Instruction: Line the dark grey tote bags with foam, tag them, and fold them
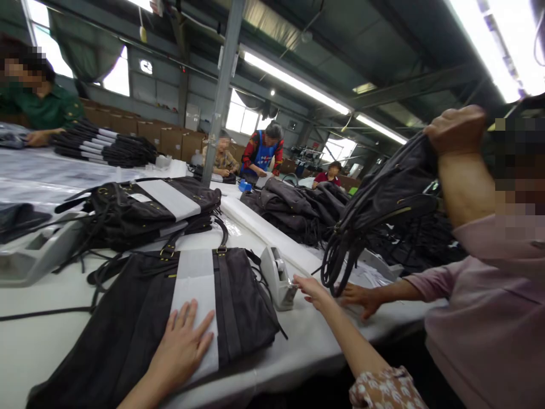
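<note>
A dark handbag (140, 318) lies flat in front of me, with a white paper band (196, 284) wrapped around its middle. My left hand (185, 343) rests on the band and the bag with its fingers spread. Beyond the bag's right side stands a grey tape dispenser (276, 278). My right hand (315, 292) is at the dispenser's front end, its fingertips closed together on the tape there; the strip itself hardly shows.
More banded bags (128, 210) lie behind, next to another tape dispenser (42, 244) on the left. At right, a co-worker in pink (472, 318) lifts a dark bag (383, 187) by my right arm. Dark bags (293, 204) are heaped beyond a metal post (223, 91).
</note>
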### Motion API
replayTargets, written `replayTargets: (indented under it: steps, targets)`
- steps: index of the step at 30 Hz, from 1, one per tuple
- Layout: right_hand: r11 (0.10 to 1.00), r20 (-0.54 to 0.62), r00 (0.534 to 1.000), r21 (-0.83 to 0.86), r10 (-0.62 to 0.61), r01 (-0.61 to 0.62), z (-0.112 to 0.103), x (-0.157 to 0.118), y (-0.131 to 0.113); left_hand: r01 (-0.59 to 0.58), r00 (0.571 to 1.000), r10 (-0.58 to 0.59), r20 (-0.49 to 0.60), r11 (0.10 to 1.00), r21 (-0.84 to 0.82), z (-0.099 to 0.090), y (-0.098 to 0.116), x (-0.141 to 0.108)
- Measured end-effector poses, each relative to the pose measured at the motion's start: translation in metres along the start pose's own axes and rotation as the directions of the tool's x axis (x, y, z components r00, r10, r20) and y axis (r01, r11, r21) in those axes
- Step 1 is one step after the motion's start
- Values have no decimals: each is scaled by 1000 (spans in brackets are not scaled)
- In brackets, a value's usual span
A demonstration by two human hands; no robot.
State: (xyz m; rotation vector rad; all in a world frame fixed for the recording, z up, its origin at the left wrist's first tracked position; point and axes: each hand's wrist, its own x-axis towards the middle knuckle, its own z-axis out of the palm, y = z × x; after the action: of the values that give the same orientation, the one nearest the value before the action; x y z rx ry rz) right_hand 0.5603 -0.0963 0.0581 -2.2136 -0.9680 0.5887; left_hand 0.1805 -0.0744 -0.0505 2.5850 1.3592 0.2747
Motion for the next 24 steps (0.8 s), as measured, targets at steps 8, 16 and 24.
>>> replayTargets:
  steps: [8, 16, 24]
  targets:
    - [971, 105, 971, 89, 214, -224, 4, -3, -20, -6, 1000, 6, 11, 1000, 4, -1, 1, 0]
    - [945, 78, 959, 167, 273, -282, 11, 3, -15, 5, 1000, -6, 29, 999, 35, 1, 1, 1]
    - [957, -58, 993, 277, 105, -85, 6, -13, -14, -4, 1000, 3, 7, 999, 52, 1, 2, 0]
